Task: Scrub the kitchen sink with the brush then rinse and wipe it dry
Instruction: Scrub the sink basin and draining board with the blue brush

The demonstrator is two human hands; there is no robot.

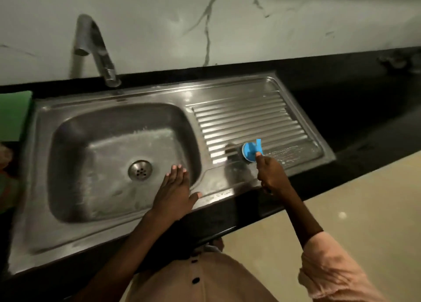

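Note:
A steel kitchen sink with a wet, sudsy basin and a round drain is set into a black counter. To its right lies the ribbed drainboard. My right hand grips the handle of a blue round brush, whose dark bristles press on the near part of the drainboard. With fingers straight, my left hand rests flat on the sink's front rim, its fingertips reaching over the basin edge.
A curved steel tap stands behind the basin against a marbled white wall. A green item lies on the counter at the far left. The black counter runs on to the right; pale floor shows below it.

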